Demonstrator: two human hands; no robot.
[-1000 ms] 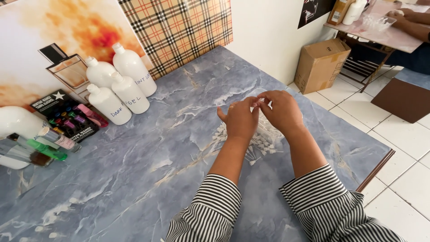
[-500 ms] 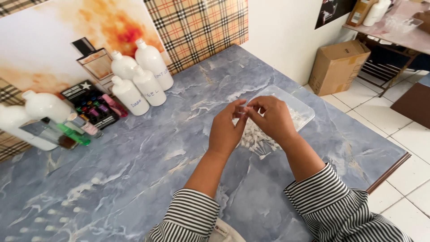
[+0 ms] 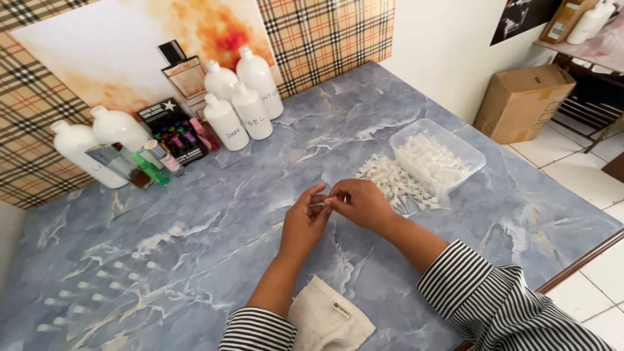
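head view — downward, close over table (image 3: 195, 247)

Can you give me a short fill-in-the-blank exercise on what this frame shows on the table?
1. The left hand and right hand meet over a blue ____-patterned table.
2. The loose pile of small white plastic parts lies beside a clear plastic ____.
3. The four bottles with handwritten labels near the wall are ____ in colour.
4. A ____ box stands on the tiled floor.

Missing words: marble; tray; white; cardboard

Tiny piece (image 3: 320, 203) btwn fingertips – too small.
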